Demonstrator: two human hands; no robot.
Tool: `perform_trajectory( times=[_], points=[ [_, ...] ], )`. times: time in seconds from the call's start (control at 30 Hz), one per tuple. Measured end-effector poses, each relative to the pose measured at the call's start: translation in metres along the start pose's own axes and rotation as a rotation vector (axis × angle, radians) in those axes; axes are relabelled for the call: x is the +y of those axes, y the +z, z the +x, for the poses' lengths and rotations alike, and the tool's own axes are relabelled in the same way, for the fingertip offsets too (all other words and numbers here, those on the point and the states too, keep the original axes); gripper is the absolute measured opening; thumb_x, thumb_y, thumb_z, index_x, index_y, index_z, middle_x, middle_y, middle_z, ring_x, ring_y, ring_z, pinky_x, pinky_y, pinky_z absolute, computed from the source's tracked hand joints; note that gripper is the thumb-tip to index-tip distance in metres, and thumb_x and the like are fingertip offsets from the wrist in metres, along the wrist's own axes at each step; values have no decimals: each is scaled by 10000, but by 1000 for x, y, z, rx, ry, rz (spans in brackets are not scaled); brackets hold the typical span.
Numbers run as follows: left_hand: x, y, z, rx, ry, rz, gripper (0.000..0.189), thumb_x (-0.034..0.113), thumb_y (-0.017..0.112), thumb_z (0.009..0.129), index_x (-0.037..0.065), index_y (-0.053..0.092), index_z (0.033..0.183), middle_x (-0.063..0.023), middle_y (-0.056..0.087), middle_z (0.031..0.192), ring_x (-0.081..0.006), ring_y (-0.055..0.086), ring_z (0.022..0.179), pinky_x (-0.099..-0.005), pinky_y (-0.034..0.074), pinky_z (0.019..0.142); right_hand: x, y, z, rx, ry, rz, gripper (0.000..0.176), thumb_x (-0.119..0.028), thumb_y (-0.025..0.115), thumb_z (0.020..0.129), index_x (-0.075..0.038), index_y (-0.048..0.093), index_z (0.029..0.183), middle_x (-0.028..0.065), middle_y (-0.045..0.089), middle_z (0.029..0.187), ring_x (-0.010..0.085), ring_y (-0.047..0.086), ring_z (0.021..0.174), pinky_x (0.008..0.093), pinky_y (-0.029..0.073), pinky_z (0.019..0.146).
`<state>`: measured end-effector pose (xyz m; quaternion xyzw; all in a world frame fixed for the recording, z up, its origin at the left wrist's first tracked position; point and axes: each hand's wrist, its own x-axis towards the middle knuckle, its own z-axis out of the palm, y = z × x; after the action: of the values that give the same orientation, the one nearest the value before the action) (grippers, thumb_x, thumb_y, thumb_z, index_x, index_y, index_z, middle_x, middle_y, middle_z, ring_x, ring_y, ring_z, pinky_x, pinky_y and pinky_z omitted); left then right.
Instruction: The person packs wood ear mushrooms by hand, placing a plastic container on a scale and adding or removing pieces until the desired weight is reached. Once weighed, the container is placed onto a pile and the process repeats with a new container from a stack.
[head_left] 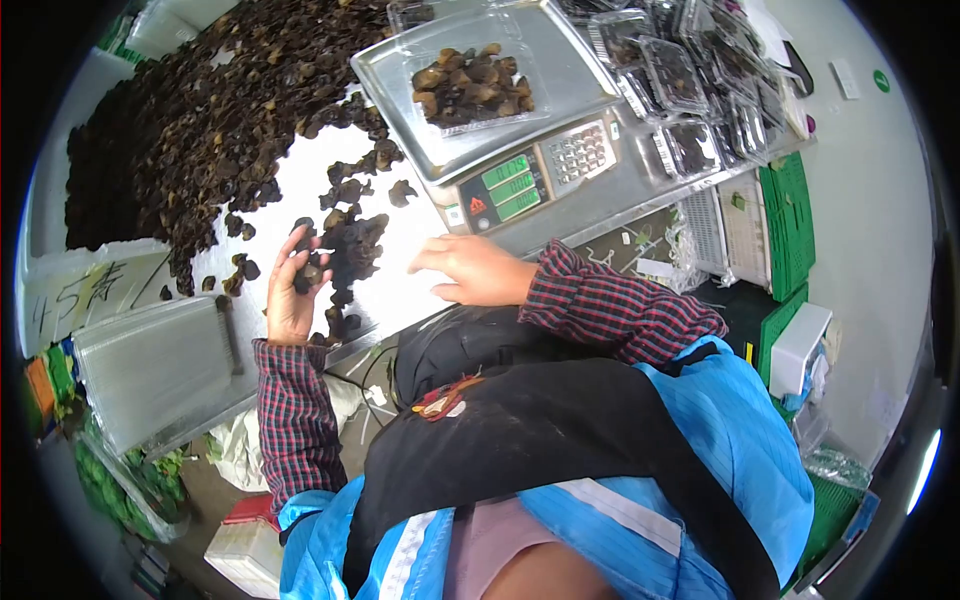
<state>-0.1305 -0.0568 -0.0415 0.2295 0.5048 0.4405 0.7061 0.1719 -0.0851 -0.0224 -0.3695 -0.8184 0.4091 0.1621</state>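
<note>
Several dark brown, mushroom-like pieces lie in my left hand (297, 270), its fingers curled around them above the metal table's edge. Beside it on the table is a small dark heap (355, 248) of the same pieces. My right hand (468, 268) hovers over bare metal to the right of this heap, fingers apart, holding nothing. Behind my hands stands a digital scale (525, 185) with green displays. On its pan rests an open clear plastic tray (475, 88) filled with brown pieces. A large pile (200, 120) of these pieces spreads over the back left of the table.
Filled clear boxes (680, 80) are heaped at the back right. A stack of empty clear trays (155, 365) stands at the table's left front corner. Green crates (785, 225) are at the right, and a white foam box (248, 555) sits on the floor at lower left.
</note>
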Motion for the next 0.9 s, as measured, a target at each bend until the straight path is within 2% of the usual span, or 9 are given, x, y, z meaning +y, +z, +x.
perform_trajectory(
  times=[0.1, 0.2, 0.3, 0.37, 0.5, 0.63, 0.73, 0.8, 0.9],
  points=[
    [-8, 9, -1, -207, -158, -523, 484, 195, 512, 926, 73, 432, 1388, -144, 510, 1343, -299, 516, 1203, -444, 434, 1016, -4, -6, 7, 94, -44, 44, 360, -114, 643, 786, -74, 586, 1139, 126, 583, 1080, 300, 572, 1032, 401, 461, 878],
    [-10, 38, -10, -327, -161, -781, 537, 294, 463, 960, 38, 368, 1422, -191, 392, 1440, -349, 391, 1320, -505, 370, 1077, -5, -15, 18, 229, -26, 89, 384, -82, 629, 795, -66, 575, 1174, 111, 569, 1120, 290, 576, 1018, 356, 486, 840],
    [-17, 34, -6, -361, -138, -853, 534, 312, 446, 970, 38, 368, 1421, -198, 380, 1447, -352, 376, 1331, -516, 371, 1076, -2, -18, 28, 163, 46, 83, 383, -78, 640, 792, -73, 583, 1171, 86, 563, 1139, 235, 575, 984, 321, 497, 792],
    [-24, 22, -7, -269, -40, -718, 529, 312, 429, 978, 38, 360, 1425, -197, 390, 1441, -340, 352, 1350, -515, 373, 1076, 3, -15, 31, 98, 63, 18, 371, -75, 644, 790, -63, 587, 1157, 90, 555, 1146, 250, 576, 993, 331, 500, 791],
    [-21, -18, -21, 37, 62, -459, 534, 118, 564, 905, 29, 377, 1398, -106, 306, 1434, -278, 417, 1285, -533, 435, 1031, 26, 11, 49, 21, 3, -129, 341, -43, 625, 768, -42, 592, 1107, 121, 553, 1096, 305, 552, 1039, 384, 471, 866],
    [-20, -47, -43, 235, 112, -178, 711, 105, 566, 896, 109, 187, 1497, -157, 207, 1480, -260, 367, 1314, -489, 467, 988, 38, 27, 90, 52, -12, -592, 270, -42, 581, 778, -34, 588, 1048, 122, 549, 1095, 294, 537, 1053, 386, 486, 846],
    [-13, -51, -58, 356, 78, 79, 743, 141, 582, 893, 112, 168, 1509, -166, 167, 1510, -272, 357, 1321, -464, 456, 978, 61, 39, 117, 10, 14, -867, 229, -65, 539, 795, -53, 578, 1020, 133, 560, 1082, 294, 555, 1022, 391, 516, 788],
    [-13, -53, -67, 353, 60, 114, 705, 180, 607, 885, 93, 248, 1486, -174, 217, 1504, -283, 374, 1310, -439, 439, 983, 74, 43, 126, -133, 134, -888, 223, -76, 527, 810, -52, 581, 1025, 141, 571, 1036, 303, 593, 958, 398, 536, 738],
    [-23, -64, -66, 487, 182, 306, 593, 181, 636, 881, 64, 389, 1407, -158, 360, 1444, -272, 435, 1262, -390, 431, 983, 78, 46, 127, -117, 126, -814, 234, -61, 575, 780, -49, 607, 1011, 166, 599, 999, 310, 638, 888, 403, 553, 731]
  ],
)
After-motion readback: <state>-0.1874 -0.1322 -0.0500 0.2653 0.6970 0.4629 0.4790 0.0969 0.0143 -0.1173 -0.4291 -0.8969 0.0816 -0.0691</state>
